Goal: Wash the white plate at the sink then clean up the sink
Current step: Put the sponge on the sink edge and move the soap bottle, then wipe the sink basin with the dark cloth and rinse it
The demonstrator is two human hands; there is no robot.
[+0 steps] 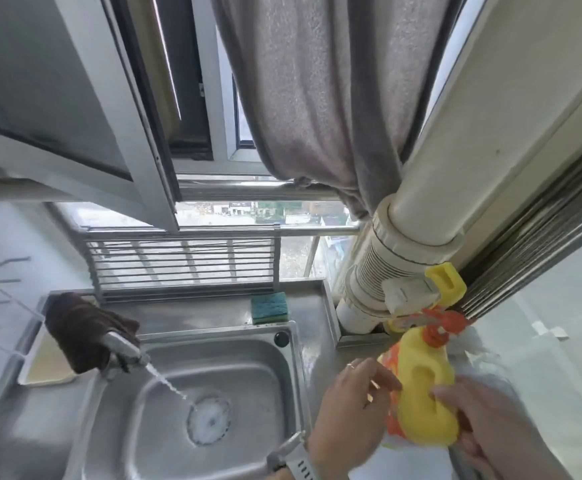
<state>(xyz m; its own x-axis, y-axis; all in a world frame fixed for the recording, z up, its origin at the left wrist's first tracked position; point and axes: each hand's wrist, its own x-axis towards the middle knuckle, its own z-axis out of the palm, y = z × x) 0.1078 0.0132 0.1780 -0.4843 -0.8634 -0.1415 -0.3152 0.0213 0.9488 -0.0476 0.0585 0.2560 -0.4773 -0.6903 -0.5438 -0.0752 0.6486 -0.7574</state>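
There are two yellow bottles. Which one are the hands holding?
The nearer yellow bottle with the orange cap: the left hand and right hand are on its sides. The other yellow bottle stands untouched behind it, by the white pipe.

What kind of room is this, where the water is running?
Probably a small kitchen or wash corner by a window. A steel sink has its tap running, a scrubbing sponge lies behind the basin, and both hands, left and right, hold a yellow detergent bottle.
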